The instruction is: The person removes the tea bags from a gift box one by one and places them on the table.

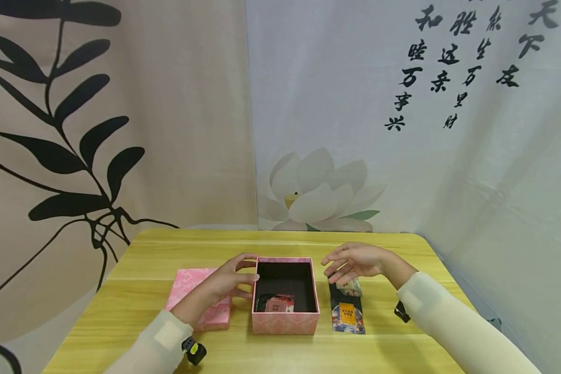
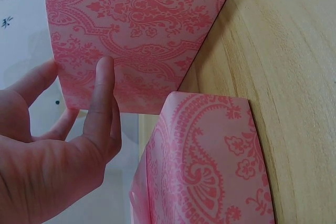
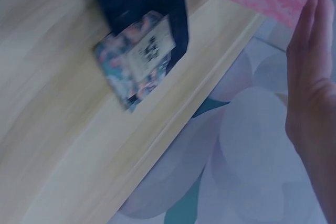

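Observation:
A pink patterned box (image 1: 285,323) stands uncovered at the middle of the table, its inside black. Small red and dark packets (image 1: 276,304) lie inside it near the front wall. My left hand (image 1: 231,280) is at the box's left side, its loosely spread fingers touching the wall and rim; in the left wrist view that hand (image 2: 63,150) is beside the patterned side wall (image 2: 142,35). My right hand (image 1: 357,261) hovers right of the box with loosely bent fingers and nothing in them. Below it lie a dark packet with an orange label (image 1: 348,314) and a smaller colourful packet (image 1: 350,287).
A pink patterned lid (image 1: 191,283) lies left of the box, partly hidden by my left forearm. The yellow wooden table (image 1: 383,353) ends at a wall hanging (image 1: 205,130) printed with leaves, a lotus and writing.

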Motion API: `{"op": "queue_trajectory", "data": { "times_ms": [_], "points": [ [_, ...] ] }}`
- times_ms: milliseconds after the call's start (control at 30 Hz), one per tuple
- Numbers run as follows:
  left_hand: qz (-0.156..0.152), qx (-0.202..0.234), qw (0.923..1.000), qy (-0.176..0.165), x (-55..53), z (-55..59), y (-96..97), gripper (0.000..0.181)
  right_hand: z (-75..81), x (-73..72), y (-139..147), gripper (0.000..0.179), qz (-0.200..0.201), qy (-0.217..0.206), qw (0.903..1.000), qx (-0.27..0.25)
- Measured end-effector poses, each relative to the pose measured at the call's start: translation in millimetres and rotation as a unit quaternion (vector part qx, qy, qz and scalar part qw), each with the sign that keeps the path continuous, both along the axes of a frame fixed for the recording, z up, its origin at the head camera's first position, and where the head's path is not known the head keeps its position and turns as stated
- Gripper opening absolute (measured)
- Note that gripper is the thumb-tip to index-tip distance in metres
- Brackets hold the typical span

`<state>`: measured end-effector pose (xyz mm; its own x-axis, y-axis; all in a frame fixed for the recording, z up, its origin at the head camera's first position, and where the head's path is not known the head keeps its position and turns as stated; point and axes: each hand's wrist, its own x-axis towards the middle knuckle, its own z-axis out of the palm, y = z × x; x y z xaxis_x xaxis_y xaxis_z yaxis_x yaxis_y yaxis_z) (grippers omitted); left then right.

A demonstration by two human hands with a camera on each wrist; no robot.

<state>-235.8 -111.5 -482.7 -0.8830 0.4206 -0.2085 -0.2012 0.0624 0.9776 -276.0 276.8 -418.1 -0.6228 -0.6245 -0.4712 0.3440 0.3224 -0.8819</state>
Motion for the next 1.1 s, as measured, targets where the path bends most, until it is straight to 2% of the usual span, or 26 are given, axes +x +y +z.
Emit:
{"op": "queue_trajectory", "data": {
  "times_ms": [233,567,867,1100],
  "points": [
    [-0.001,-0.001,1.0000,0.002,-0.3,1.7,-0.1,0.067,5.5,-1.3,-23,0.044,0.007,-0.014,0.9996,-0.025],
    [-0.007,0.008,0.9999,0.001,0.4,1.7,-0.8,0.064,12.4,-0.9,-50,0.050,-0.005,-0.005,0.9998,-0.018],
    [-0.011,0.014,0.9998,-0.002,-0.5,-0.1,-1.2,0.066,5.6,9.1,-90,0.044,0.028,-0.004,0.9994,-0.017],
    [-0.017,0.016,0.9997,-0.003,-0.1,0.8,-0.9,0.064,-7.9,16.3,-122,0.067,0.024,0.001,0.9995,0.022]
  ]
}}
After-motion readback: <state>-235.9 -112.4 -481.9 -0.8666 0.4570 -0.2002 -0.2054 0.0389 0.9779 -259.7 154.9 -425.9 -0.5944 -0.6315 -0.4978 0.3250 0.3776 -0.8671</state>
